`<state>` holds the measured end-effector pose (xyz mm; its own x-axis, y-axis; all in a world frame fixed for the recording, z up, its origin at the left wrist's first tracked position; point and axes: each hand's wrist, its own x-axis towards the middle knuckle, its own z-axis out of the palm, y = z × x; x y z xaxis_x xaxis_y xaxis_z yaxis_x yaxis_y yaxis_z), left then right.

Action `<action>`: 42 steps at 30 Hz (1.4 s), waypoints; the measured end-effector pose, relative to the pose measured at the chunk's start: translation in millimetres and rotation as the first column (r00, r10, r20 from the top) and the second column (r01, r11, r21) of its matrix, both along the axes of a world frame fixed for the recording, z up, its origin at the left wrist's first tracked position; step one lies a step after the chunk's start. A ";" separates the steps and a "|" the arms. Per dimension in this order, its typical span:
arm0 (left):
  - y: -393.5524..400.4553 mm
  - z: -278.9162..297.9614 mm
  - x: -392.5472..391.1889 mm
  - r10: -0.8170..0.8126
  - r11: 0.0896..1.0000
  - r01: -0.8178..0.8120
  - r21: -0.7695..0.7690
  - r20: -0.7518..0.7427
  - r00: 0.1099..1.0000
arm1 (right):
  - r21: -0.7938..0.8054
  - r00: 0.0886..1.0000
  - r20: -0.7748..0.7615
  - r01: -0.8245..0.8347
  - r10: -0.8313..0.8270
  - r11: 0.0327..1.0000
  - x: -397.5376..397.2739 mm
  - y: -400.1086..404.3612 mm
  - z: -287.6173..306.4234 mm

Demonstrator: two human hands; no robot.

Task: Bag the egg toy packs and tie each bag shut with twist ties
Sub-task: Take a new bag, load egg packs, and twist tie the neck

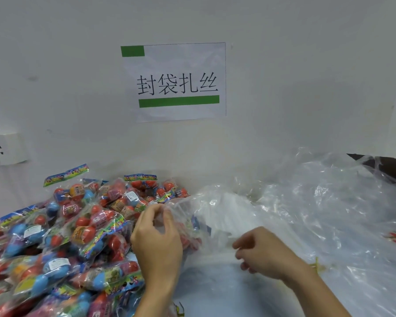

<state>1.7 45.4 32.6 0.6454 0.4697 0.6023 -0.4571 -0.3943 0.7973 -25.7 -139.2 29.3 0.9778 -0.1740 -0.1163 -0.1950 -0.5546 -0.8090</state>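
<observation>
A heap of egg toy packs (62, 239), red, blue and orange eggs in printed sleeves, covers the left of the table. A clear plastic bag (217, 209) lies in the middle with some red toys showing through it. My left hand (157, 241) pinches the bag's rim between thumb and fingers. My right hand (261, 250) grips the bag's film lower right, fingers curled. A yellow-green twist tie (317, 266) lies just right of my right wrist.
A large pile of crumpled clear plastic bags (336, 202) fills the right side. A paper sign (176, 81) hangs on the white wall, and a wall socket (2, 148) is at far left. More twist ties (180, 311) lie at the bottom edge.
</observation>
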 end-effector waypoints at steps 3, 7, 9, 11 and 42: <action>0.6 -0.1 0.8 -0.035 0.999 0.035 -0.037 -0.002 0.999 | 0.063 0.990 -0.008 -0.143 0.143 0.988 0.7 9.6 -4.8; -0.3 0.7 0.8 -0.066 0.995 0.064 -0.076 -0.026 0.997 | 0.275 0.987 0.060 -0.159 0.148 0.948 -1.7 15.0 -1.9; -0.7 -0.1 1.5 -0.084 0.993 0.080 -0.082 -0.046 0.995 | 0.326 0.986 0.121 -0.147 0.113 0.934 -2.5 19.2 -1.0; -0.8 -1.2 2.3 -0.107 0.990 0.099 -0.101 -0.074 0.992 | 0.300 0.974 0.223 -0.111 0.044 0.948 -2.0 20.9 2.1; -6.2 -2.8 1.7 -0.195 0.981 0.188 -0.054 -0.217 0.956 | 0.507 0.826 0.497 -0.025 -0.268 0.862 -3.9 14.0 15.6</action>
<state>3.4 39.2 29.8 0.8403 0.3409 0.4215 -0.3329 -0.2892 0.8975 -29.6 -125.1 45.0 0.8773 -0.3617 0.3155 0.3090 -0.0772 -0.9479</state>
